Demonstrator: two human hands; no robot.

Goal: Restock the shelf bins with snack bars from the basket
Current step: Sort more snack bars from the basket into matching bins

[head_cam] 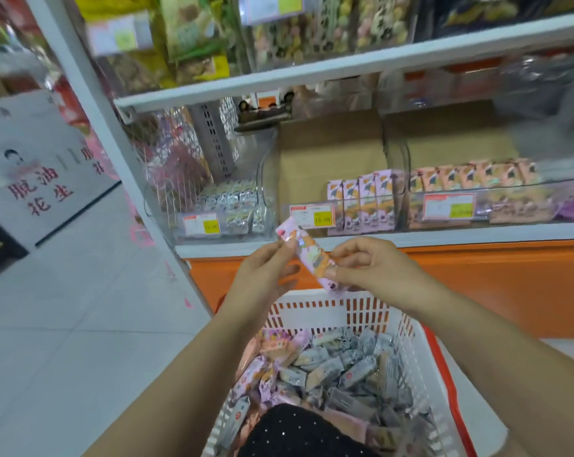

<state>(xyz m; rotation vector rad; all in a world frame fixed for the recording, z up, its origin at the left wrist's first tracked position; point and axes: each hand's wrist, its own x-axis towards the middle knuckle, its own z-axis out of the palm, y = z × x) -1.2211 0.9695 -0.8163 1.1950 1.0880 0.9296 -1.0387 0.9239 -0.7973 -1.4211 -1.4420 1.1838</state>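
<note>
Shop aisle. Nearest, white basket [312,313] heaped with wrapped bars [345,367]. Above its far rim, pink-orange snack bar [307,255] pinched at either end by left hand [266,270] and right hand [368,262]. Beyond, half-filled clear bin [289,225] of matching bars. Mid-transfer; next, probably standing it upright at row's left end.

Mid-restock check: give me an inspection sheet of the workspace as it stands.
Surface: white shelf ledge, orange base below.
Job's things: lilac snack bar held above the white basket of grey and lilac bars; middle bin part-filled with lilac bars.
Clutter: cardboard box behind the middle bin.
Grippers: left hand and right hand each pinch one end of the bar.
Cables: nothing seen.
Surroundings: tiled floor, sign with red characters at left.
</note>
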